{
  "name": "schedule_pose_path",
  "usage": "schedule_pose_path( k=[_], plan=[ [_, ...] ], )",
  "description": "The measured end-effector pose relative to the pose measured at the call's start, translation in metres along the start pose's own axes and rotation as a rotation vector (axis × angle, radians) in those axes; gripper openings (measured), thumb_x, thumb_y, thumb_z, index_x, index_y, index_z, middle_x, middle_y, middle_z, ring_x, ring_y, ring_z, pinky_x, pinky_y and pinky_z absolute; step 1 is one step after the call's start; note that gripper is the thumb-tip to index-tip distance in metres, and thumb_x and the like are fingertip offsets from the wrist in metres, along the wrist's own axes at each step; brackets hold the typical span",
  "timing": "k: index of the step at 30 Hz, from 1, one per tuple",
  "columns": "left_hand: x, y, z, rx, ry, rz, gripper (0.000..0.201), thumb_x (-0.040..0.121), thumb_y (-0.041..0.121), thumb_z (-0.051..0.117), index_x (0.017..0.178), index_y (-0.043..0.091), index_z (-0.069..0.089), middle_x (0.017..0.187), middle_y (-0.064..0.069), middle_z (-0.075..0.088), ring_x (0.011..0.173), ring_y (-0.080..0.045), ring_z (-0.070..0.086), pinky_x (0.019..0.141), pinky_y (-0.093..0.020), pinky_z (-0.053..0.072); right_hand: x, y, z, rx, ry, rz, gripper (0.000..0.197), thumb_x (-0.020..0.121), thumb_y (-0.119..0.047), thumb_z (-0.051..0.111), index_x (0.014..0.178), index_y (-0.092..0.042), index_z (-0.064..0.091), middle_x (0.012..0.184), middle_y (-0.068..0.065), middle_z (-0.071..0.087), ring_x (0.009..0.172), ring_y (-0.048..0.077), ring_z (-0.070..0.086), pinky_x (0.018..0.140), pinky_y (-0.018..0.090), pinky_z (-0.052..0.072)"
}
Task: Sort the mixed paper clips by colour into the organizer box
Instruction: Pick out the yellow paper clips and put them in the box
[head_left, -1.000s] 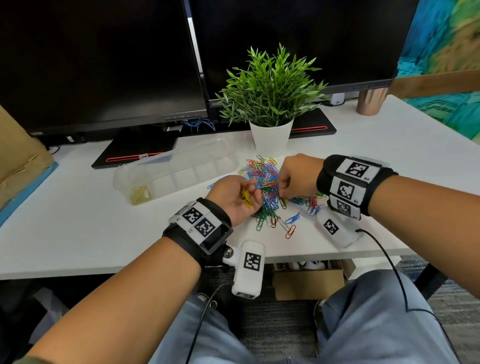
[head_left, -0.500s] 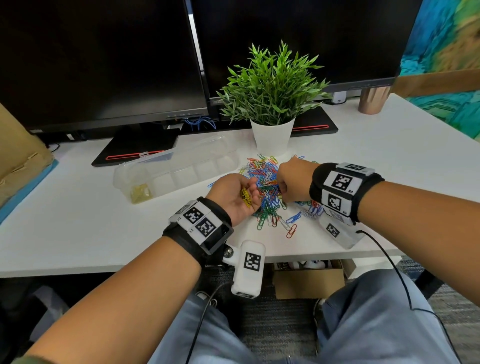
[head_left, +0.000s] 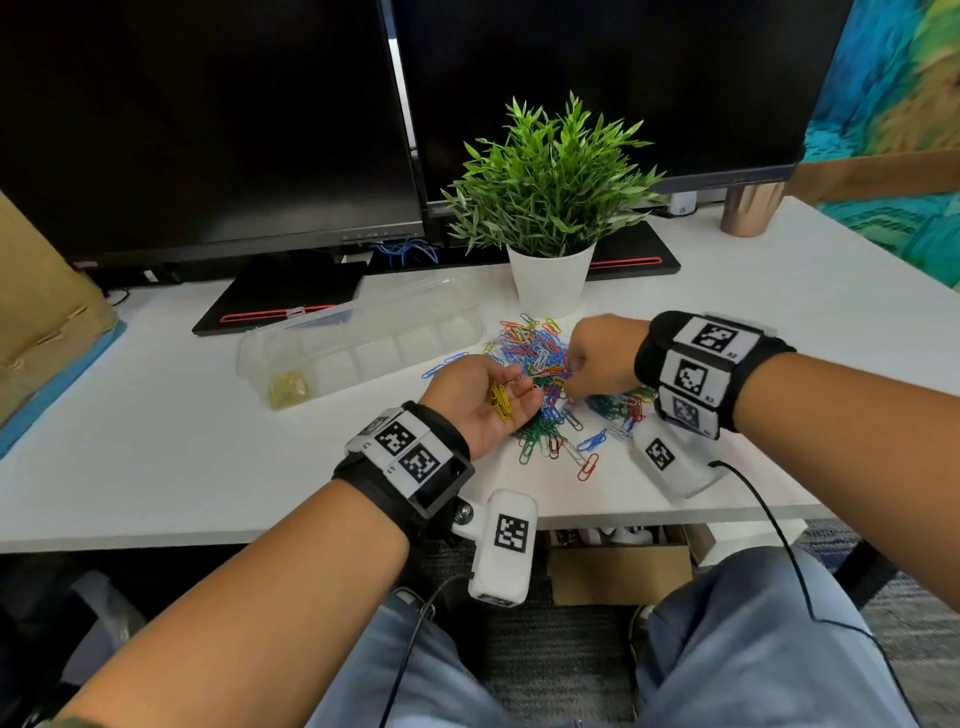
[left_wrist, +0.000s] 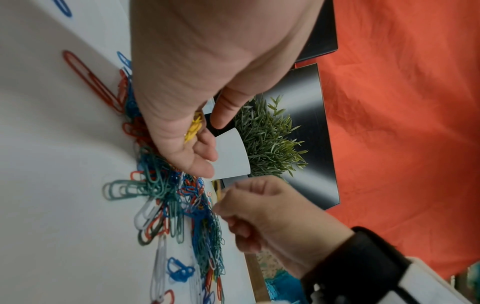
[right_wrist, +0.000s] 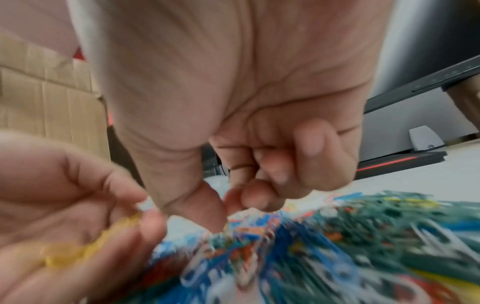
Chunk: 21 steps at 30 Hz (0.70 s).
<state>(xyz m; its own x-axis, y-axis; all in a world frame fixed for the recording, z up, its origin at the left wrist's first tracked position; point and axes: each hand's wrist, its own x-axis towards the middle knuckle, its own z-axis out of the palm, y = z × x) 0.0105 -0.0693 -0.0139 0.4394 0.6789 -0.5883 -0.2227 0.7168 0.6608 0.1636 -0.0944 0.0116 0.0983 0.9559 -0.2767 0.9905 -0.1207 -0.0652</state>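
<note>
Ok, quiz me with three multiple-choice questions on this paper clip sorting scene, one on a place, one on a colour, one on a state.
1. Where is the potted plant?
A. behind the clip pile
B. left of the organizer box
C. on the floor

2. What colour are the clips in the left hand?
A. red
B. yellow
C. white

3. How is the organizer box?
A. lid shut
B. open, clips in one end compartment
C. upside down

Answers: 1 A, the pot stands just beyond the pile. 2 B, yellow clips lie in the cupped palm. 3 B, the lid is tipped back and yellowish clips fill the leftmost compartment.
</note>
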Motion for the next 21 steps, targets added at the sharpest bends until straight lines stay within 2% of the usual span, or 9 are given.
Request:
schedule_pose_path(
  k=[3, 6, 8, 10, 12, 14, 15, 18, 21],
  plan=[
    [0.001, 0.000, 0.003, -0.023, -0.037, -0.007, 0.018, 0.095, 0.003, 0.036, 0.087, -0.001, 0.052, 0.078, -0.017, 0.055, 0.074, -0.029, 0.059, 0.068, -0.034, 0.057, 0.001, -0.002, -0.014, 0.168, 0.093, -0.038, 0.042, 0.085, -0.029, 0.063, 0.052, -0.013, 0.042, 0.055, 0.005, 0.041, 0.053, 0.020, 0.038, 0.053, 0.028, 0.033],
    [0.000, 0.000, 0.008, -0.070, -0.080, -0.009, 0.020, 0.098, 0.006, 0.036, 0.085, -0.001, 0.050, 0.082, -0.020, 0.058, 0.077, -0.030, 0.059, 0.081, -0.040, 0.052, 0.001, -0.009, -0.021, 0.338, 0.047, -0.095, 0.035, 0.085, -0.023, 0.064, 0.054, -0.012, 0.052, 0.053, 0.007, 0.048, 0.047, 0.021, 0.044, 0.051, 0.026, 0.040],
    [0.000, 0.002, 0.009, -0.096, -0.069, -0.002, 0.023, 0.099, 0.006, 0.035, 0.084, 0.000, 0.051, 0.081, -0.018, 0.056, 0.073, -0.026, 0.057, 0.070, -0.034, 0.055, 0.004, -0.010, -0.021, 0.401, 0.045, -0.115, 0.028, 0.087, -0.019, 0.064, 0.060, -0.012, 0.060, 0.056, 0.007, 0.054, 0.044, 0.020, 0.049, 0.051, 0.025, 0.045],
    [0.001, 0.005, 0.007, -0.065, -0.021, 0.003, 0.022, 0.099, 0.005, 0.034, 0.088, 0.001, 0.053, 0.077, -0.012, 0.051, 0.065, -0.019, 0.051, 0.057, -0.024, 0.049, 0.008, -0.008, -0.018, 0.393, 0.102, -0.114, 0.024, 0.089, -0.018, 0.062, 0.066, -0.012, 0.065, 0.064, 0.011, 0.062, 0.047, 0.021, 0.054, 0.053, 0.026, 0.047],
    [0.004, 0.008, 0.002, -0.055, 0.024, 0.014, 0.024, 0.099, 0.004, 0.033, 0.088, 0.003, 0.054, 0.073, -0.007, 0.047, 0.060, -0.015, 0.045, 0.055, -0.021, 0.040, 0.012, -0.005, -0.012, 0.251, 0.157, -0.098, 0.017, 0.091, -0.019, 0.059, 0.084, -0.009, 0.072, 0.083, 0.012, 0.070, 0.067, 0.024, 0.063, 0.066, 0.027, 0.050],
    [0.006, 0.010, -0.004, -0.049, 0.057, 0.029, 0.027, 0.099, 0.003, 0.031, 0.085, 0.004, 0.054, 0.070, -0.005, 0.044, 0.058, -0.013, 0.040, 0.054, -0.021, 0.035, 0.015, 0.000, -0.002, 0.124, 0.152, -0.109, 0.020, 0.090, -0.016, 0.059, 0.103, -0.014, 0.074, 0.103, 0.005, 0.071, 0.093, 0.023, 0.064, 0.079, 0.026, 0.048],
    [0.006, 0.012, -0.006, -0.050, 0.064, 0.035, 0.028, 0.099, 0.003, 0.031, 0.084, 0.004, 0.055, 0.069, -0.004, 0.043, 0.057, -0.013, 0.039, 0.054, -0.021, 0.033, 0.016, 0.002, 0.002, 0.105, 0.128, -0.125, 0.022, 0.089, -0.014, 0.059, 0.107, -0.017, 0.073, 0.106, 0.002, 0.071, 0.097, 0.021, 0.063, 0.082, 0.025, 0.046],
    [0.006, 0.015, -0.012, -0.048, 0.076, 0.048, 0.027, 0.099, 0.003, 0.031, 0.084, 0.004, 0.054, 0.069, -0.004, 0.043, 0.057, -0.012, 0.038, 0.055, -0.020, 0.032, 0.012, 0.010, 0.004, 0.140, 0.066, -0.145, 0.020, 0.089, -0.013, 0.061, 0.101, -0.020, 0.075, 0.091, -0.006, 0.070, 0.085, 0.014, 0.062, 0.076, 0.022, 0.046],
    [0.006, 0.017, -0.015, -0.041, 0.070, 0.044, 0.026, 0.098, 0.002, 0.032, 0.085, 0.004, 0.054, 0.069, -0.004, 0.043, 0.057, -0.012, 0.038, 0.055, -0.019, 0.032, 0.008, 0.021, 0.000, 0.192, 0.036, -0.103, 0.018, 0.087, -0.011, 0.062, 0.094, -0.019, 0.077, 0.084, -0.002, 0.072, 0.069, 0.016, 0.066, 0.073, 0.029, 0.056]
  ],
)
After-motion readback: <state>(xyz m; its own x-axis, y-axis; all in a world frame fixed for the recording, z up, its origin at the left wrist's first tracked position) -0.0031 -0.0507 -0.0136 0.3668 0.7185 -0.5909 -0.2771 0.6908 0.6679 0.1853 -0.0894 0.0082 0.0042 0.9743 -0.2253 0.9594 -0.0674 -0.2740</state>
